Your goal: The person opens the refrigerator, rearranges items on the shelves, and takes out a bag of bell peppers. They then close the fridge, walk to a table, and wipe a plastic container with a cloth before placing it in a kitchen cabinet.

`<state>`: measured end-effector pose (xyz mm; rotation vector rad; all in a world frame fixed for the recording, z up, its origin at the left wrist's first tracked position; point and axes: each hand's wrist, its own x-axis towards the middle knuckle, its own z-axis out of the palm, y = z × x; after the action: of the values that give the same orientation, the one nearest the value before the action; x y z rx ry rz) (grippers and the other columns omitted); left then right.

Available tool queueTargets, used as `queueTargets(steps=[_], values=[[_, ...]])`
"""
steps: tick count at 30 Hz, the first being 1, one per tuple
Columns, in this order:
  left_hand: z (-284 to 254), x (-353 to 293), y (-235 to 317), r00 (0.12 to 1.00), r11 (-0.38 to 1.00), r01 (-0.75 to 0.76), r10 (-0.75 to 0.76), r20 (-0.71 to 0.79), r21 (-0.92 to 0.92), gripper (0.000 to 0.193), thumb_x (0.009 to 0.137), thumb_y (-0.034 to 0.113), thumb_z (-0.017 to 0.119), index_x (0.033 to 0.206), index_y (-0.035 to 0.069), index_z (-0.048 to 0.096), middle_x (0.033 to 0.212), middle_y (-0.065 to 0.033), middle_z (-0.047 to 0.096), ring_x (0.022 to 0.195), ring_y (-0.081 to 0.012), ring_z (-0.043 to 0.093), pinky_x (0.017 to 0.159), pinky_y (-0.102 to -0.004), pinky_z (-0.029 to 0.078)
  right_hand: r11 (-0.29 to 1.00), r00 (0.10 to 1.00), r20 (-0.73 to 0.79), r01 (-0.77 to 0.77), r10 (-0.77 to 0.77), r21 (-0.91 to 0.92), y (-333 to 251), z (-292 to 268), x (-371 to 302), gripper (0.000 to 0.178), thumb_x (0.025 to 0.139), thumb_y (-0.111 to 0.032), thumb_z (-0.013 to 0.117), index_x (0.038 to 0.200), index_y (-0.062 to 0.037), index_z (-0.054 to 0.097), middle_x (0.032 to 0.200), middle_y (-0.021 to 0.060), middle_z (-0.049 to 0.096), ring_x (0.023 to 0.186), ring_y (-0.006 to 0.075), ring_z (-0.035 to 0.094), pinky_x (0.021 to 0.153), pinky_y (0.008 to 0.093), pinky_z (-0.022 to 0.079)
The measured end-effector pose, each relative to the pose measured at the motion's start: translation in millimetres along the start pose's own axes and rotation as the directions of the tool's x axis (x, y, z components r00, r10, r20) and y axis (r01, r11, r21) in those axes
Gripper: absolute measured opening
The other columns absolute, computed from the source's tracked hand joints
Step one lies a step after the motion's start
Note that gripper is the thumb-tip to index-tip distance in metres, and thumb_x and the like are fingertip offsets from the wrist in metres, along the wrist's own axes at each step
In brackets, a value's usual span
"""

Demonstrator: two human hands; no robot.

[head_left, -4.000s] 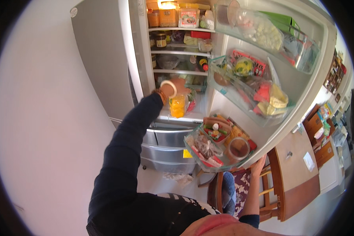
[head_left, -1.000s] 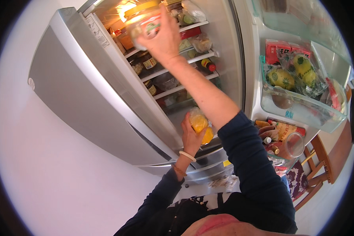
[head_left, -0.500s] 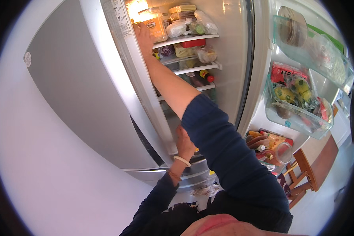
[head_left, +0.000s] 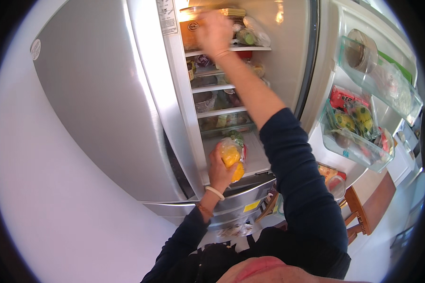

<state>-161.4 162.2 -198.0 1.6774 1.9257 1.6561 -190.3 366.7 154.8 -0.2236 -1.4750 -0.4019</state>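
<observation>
Low in the open fridge, my left hand wraps round a clear plastic bag of yellow produce. Something green shows at the bag's far end. My right arm reaches across to the top shelf. There my right hand, blurred by motion, is in front of a large clear jar with an orange label. I cannot make out its fingers or whether they touch anything. Beside it on that shelf lie a clear bag of green vegetables and a yellowish flat pack.
Lower shelves hold purple vegetables and a dark bowl. On the right, the open fridge door carries bins with bagged yellow-green fruit and a round container. A closed silver door stands at left, a wooden chair at lower right.
My right hand has moved rightward from beside the orange-labelled jar to in front of it. The left hand's bag of yellow produce has come into view, and my view has shifted slightly.
</observation>
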Motion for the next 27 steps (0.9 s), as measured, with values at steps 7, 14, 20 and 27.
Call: queueTargets(steps=[7,14,20,27], values=[[2.4,5.1,-8.4,0.998,0.998,-0.028,0.025,-0.055,-0.051,0.092,0.072,0.014,0.08,0.148,0.013,0.029,0.132,-0.0197,0.045,0.122,-0.0405,0.048,0.102,-0.045,0.043,0.797,0.733,0.66,0.295,0.166,-0.527,99.1,-7.0,-2.4,0.051,0.08,-0.034,0.072,0.129,-0.024,0.06,0.125,-0.0003,0.062,0.12,0.0252,0.054,0.095,0.0537,0.04],[3.5,4.4,-12.4,0.999,0.999,-0.022,0.022,-0.027,-0.024,0.093,0.071,0.016,0.08,0.148,0.012,0.028,0.131,-0.0218,0.043,0.122,-0.0407,0.046,0.104,-0.0442,0.041,0.931,0.951,0.054,-0.286,0.305,-0.228,92.4,-3.6,13.5,0.037,0.087,-0.039,0.064,0.104,-0.0051,0.067,0.098,0.0192,0.068,0.096,0.0379,0.064,0.087,0.0514,0.045],[3.0,4.1,-9.3,0.999,0.999,-0.012,0.01,-0.039,-0.048,0.091,0.07,0.015,0.08,0.147,0.014,0.03,0.129,-0.0203,0.045,0.119,-0.0408,0.046,0.101,-0.0462,0.043,0.759,0.757,0.05,-0.648,0.651,-0.063,134.9,-36.4,42.5,0.051,0.092,-0.045,0.054,0.103,0.0031,0.067,0.098,0.0293,0.068,0.097,0.0444,0.065,0.088,0.048,0.05],[1.0,1.5,-9.0,0.999,0.999,0.01,-0.012,-0.041,-0.052,0.091,0.071,0.017,0.08,0.146,0.016,0.031,0.129,-0.0203,0.044,0.121,-0.0412,0.047,0.099,-0.0463,0.045,0.836,0.421,0.729,-0.166,0.54,-0.523,143.5,-47.4,48.2,0.062,0.089,-0.055,0.055,0.116,0.0003,0.068,0.123,0.0234,0.064,0.115,0.0349,0.062,0.1,0.0427,0.046]])
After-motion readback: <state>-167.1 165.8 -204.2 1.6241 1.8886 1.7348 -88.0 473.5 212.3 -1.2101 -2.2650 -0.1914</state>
